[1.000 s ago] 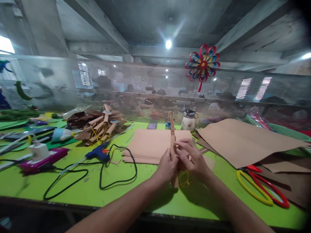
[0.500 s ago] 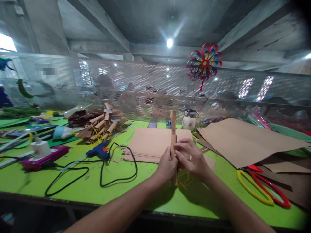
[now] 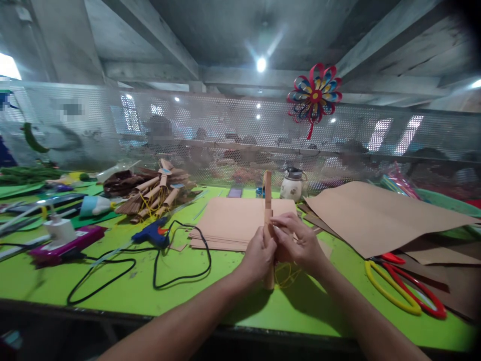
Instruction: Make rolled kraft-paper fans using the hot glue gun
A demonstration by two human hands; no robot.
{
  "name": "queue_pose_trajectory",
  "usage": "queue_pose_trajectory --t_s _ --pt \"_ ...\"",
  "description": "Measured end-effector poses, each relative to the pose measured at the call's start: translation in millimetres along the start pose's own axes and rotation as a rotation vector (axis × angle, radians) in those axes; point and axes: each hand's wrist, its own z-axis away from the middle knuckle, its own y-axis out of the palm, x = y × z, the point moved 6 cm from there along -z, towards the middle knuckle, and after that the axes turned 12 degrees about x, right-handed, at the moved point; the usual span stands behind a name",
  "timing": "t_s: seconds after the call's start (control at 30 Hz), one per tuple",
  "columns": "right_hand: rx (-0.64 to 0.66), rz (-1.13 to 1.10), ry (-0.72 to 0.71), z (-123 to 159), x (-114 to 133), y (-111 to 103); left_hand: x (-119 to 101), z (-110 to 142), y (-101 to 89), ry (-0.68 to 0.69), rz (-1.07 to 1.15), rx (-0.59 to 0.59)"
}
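Observation:
A rolled brown paper piece, with a narrower strip standing out of its top, is upright in the middle of the head view. My left hand is closed round its lower half. Against its right side, the fingers of my right hand are bent and pinched at the paper; anything small between the fingertips is hidden. Thin yellow string hangs in loose loops under my right hand. Behind both hands lies a stack of flat brown paper sheets.
Left on the green table are a blue glue gun with its cord, a purple power strip and several finished-looking brown paper bundles. To the right lie red and yellow scissors and large brown sheets. A bottle stands behind.
My right fingers have shifted slightly along the roll's right side. The left hand keeps its hold, and the view has moved a little.

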Motion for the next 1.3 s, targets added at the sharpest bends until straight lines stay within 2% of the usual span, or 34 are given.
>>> queue_pose_trajectory --t_s 0.23,0.53,0.73,0.87,1.03,1.1,1.17,1.23,1.3 --pt "-0.007 0.092 -0.039 1.5 0.9 4.1 3.2 -1.7 -0.7 0.014 -0.023 -0.005" --pt "0.028 0.014 0.041 -3.0 -1.5 1.2 1.3 0.2 -2.7 -0.015 -0.095 -0.041" --pt "0.05 -0.085 0.118 -2.8 -6.2 0.1 3.8 -1.9 -3.7 0.003 -0.011 -0.043" --pt "0.002 -0.166 0.127 -2.0 -7.4 -1.7 2.4 -2.1 -2.1 0.004 0.025 -0.026" --pt "-0.161 -0.193 0.172 1.3 -14.3 -15.3 -6.3 1.5 -3.6 -0.009 0.054 -0.059" --pt "-0.137 -0.185 0.237 2.4 -17.7 -16.3 -9.9 2.4 -3.6 0.0 0.074 -0.057" --pt "-0.062 -0.162 0.274 2.6 -17.7 -13.2 -13.8 2.4 -3.9 0.037 0.08 -0.05" --pt "0.007 -0.081 0.266 2.4 -14.2 -8.9 -15.5 1.7 -4.5 0.059 0.066 -0.038" --pt "0.022 0.055 0.235 2.3 -9.5 -6.5 -14.6 0.5 -5.9 0.062 0.039 -0.036"
